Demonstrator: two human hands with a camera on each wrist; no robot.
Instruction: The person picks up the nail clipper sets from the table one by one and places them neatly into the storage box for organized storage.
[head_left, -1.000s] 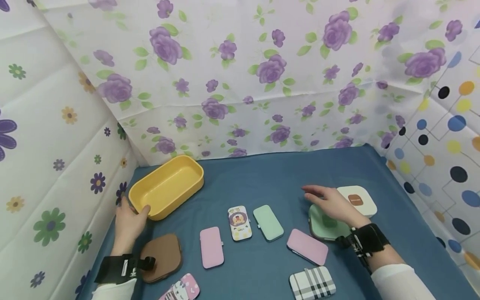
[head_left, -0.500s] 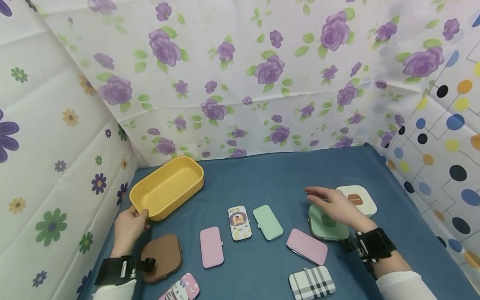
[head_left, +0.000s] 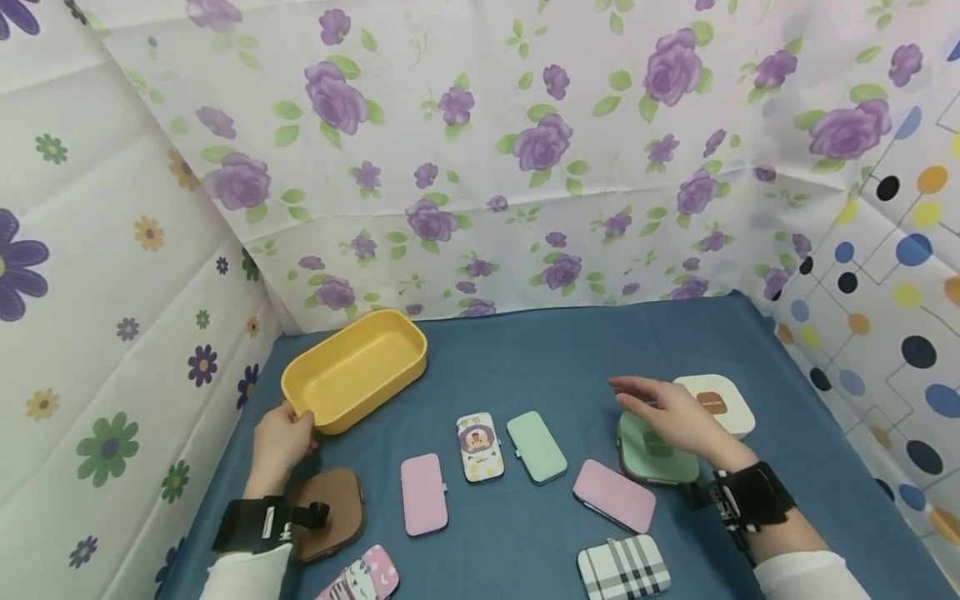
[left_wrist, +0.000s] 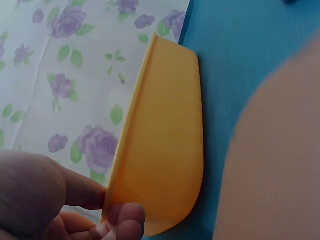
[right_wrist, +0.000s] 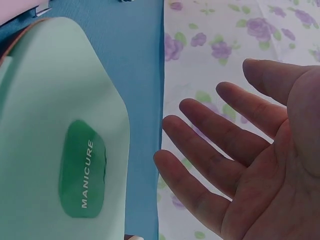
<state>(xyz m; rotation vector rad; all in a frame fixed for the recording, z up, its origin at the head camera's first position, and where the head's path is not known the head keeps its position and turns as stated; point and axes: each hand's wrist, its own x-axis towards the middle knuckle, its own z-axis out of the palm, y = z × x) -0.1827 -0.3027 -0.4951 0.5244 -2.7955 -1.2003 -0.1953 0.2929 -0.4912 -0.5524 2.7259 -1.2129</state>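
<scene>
My left hand (head_left: 283,439) pinches the near left corner of a yellow tray (head_left: 333,360) between thumb and fingers. In the left wrist view the thumb and fingertips close on the rim of the yellow tray (left_wrist: 165,130). The tray's inside looks bare. On the right, my right hand (head_left: 678,414) hovers with fingers stretched over a green manicure case (head_left: 656,457), holding nothing. The right wrist view shows the green case (right_wrist: 55,100) marked MANICURE beside the spread fingers of my right hand (right_wrist: 240,145).
Around lie a brown case (head_left: 333,512), pink cases (head_left: 423,494) (head_left: 615,495), a bear-print case (head_left: 480,447), a mint case (head_left: 537,447), a plaid case (head_left: 624,568), a pink cartoon case (head_left: 363,577) and a white case (head_left: 723,400). Patterned cloth walls enclose the blue surface.
My left hand has taken hold of the yellow tray's corner, and the tray has shifted slightly right with it. The right hand stays nearly still over the green case.
</scene>
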